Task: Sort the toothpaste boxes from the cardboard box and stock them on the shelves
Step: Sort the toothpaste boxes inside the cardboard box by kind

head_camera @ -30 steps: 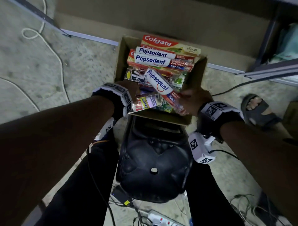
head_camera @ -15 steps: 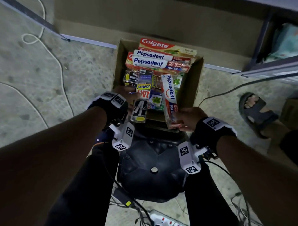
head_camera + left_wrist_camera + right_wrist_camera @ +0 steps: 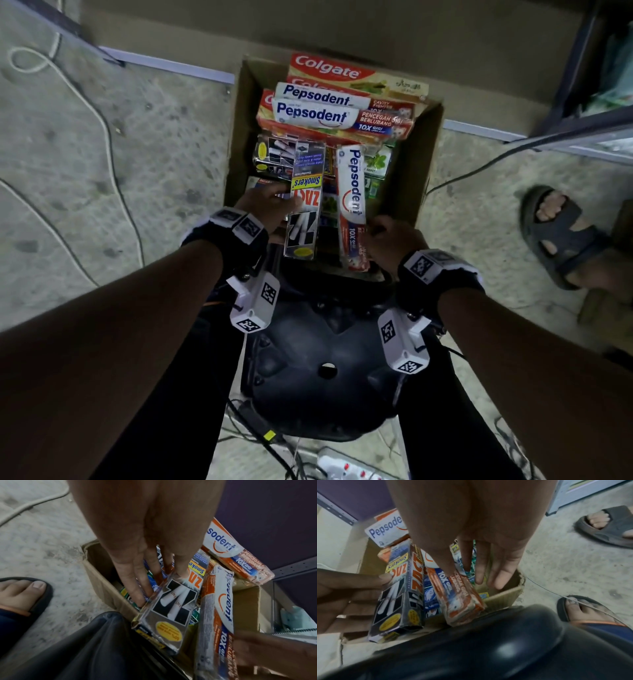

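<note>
An open cardboard box (image 3: 416, 161) on the floor holds several toothpaste boxes: Colgate (image 3: 329, 70) and Pepsodent (image 3: 313, 114) ones stacked at the far end. My left hand (image 3: 269, 205) pinches a black Zact Smokers box (image 3: 305, 212) (image 3: 173, 607) (image 3: 399, 596), thumb on top and fingers beneath, tilted up over the near edge. My right hand (image 3: 390, 236) holds a white and orange Pepsodent box (image 3: 352, 202) (image 3: 458, 596) (image 3: 216, 615) by its near end, thumb on top, the other fingers loosely spread beside it. Both boxes lie side by side, lengthwise.
A black plastic stool (image 3: 325, 363) sits between my legs, right against the box's near wall. Another person's sandalled foot (image 3: 555, 229) is at the right. Cables (image 3: 102, 137) run over the concrete floor; a power strip (image 3: 346, 469) lies behind the stool. A metal shelf frame (image 3: 582, 113) stands far right.
Both hands drew back toward me, lifting their boxes. The Zact box turned from crosswise to lengthwise, and the Pepsodent box swung from diagonal to lengthwise over the near edge.
</note>
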